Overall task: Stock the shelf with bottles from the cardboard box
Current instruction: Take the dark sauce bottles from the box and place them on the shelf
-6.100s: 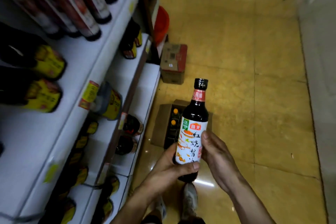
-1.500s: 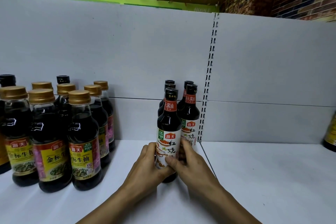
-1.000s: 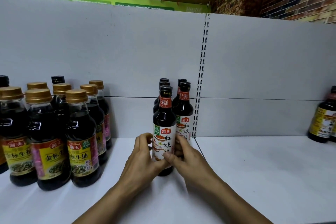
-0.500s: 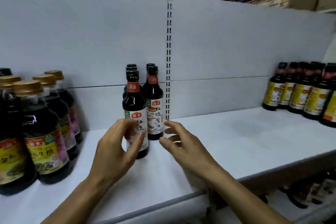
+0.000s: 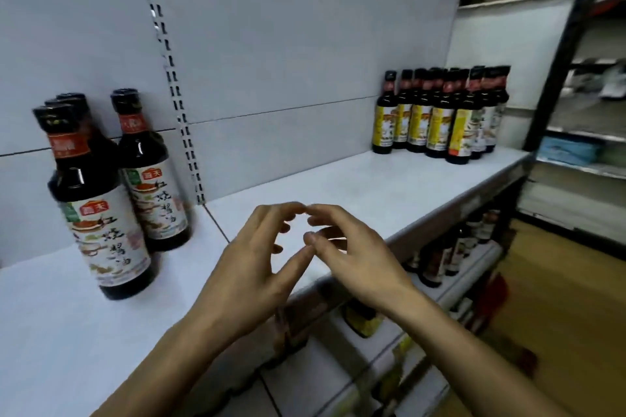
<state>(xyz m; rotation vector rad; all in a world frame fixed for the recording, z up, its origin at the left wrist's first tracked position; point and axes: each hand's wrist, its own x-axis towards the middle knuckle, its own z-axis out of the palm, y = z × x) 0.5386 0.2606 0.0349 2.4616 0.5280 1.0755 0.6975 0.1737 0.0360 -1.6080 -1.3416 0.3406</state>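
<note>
1. Our left hand (image 5: 250,267) and right hand (image 5: 352,257) hover over the front of the white shelf (image 5: 338,189). The fingers are loosely curved, the tips nearly meet, and both hands hold nothing.
2. The nearest soy sauce bottle (image 5: 101,213) stands upright on the shelf, left of our hands and apart from them. It is just in front of the matching bottles (image 5: 152,179) by the back panel.
3. The cardboard box is out of view, so we judge that the next move is to turn away and fetch another bottle.
4. The nearest bottle stands furthest forward in its group. Our left forearm could clip it as we pull back and topple it into its neighbours or off the shelf.
5. The lower-shelf bottles (image 5: 440,257) sit below our right hand. If we drop our hands carelessly we could knock them.
6. The yellow-labelled bottles (image 5: 433,118) stand well apart at the right end. Bottles set too far right would mix the products.
</note>
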